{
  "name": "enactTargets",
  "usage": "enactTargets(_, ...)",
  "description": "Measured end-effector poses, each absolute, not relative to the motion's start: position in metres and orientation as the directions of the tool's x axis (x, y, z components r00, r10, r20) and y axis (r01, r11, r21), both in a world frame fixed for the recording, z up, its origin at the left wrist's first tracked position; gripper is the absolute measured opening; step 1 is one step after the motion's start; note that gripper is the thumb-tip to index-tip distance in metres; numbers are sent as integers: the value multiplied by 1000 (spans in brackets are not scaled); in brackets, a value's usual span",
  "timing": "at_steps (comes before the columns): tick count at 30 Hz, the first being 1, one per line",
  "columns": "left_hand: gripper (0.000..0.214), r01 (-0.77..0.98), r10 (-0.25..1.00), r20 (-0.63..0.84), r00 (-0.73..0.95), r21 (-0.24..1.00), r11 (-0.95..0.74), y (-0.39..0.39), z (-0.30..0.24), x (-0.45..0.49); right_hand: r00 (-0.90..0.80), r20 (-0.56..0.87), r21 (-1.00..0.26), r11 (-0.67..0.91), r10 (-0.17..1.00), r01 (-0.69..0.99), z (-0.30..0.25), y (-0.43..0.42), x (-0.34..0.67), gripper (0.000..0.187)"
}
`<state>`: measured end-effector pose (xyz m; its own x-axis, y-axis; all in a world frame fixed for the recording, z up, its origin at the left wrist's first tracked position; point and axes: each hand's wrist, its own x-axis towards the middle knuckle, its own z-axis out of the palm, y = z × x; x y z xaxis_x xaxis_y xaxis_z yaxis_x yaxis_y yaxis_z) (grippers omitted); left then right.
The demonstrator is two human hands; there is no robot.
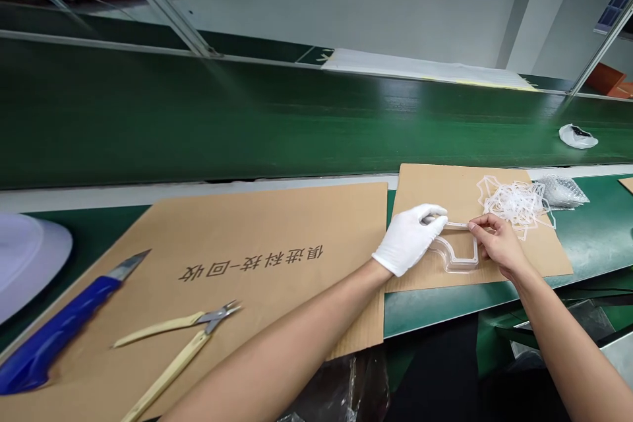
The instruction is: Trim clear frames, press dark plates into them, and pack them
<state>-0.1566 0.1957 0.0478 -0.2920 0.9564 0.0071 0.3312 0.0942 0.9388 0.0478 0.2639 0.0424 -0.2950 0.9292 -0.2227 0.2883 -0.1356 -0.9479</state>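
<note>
My left hand (409,237), in a white glove, is closed on the left end of a clear plastic frame part (457,256). My bare right hand (497,242) pinches the same part at its upper right edge. The part rests on a small sheet of brown cardboard (440,188). Just beyond my right hand lies a tangled pile of clear plastic trimmings (514,203).
A larger cardboard sheet with printed characters (277,224) carries yellow-handled cutters (182,336) and a blue utility knife (59,330). A white rounded object (24,257) sits at far left. Behind runs a green conveyor belt (247,119) with a small white item (577,136). Bubble wrap (564,190) lies at right.
</note>
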Motion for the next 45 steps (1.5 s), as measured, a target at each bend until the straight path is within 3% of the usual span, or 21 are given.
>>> enactTargets(9,28,331,946,16,-324,939,97,197,48,-155,-362,-36,-886,138,931,443,38,269,38,34)
enactTargets(16,30,431,908,139,-396,901,50,200,34,-157,-339,-68,-861,116,938,495,33,276,33,32)
enactTargets(32,33,58,961,-105,-256,991,124,198,26,-169,-353,-80,-733,185,932,654,47,266,7,32)
enactTargets(45,44,298,987,-78,-143,947,118,189,39,-173,-441,-74,-741,247,894,624,56,255,18,45)
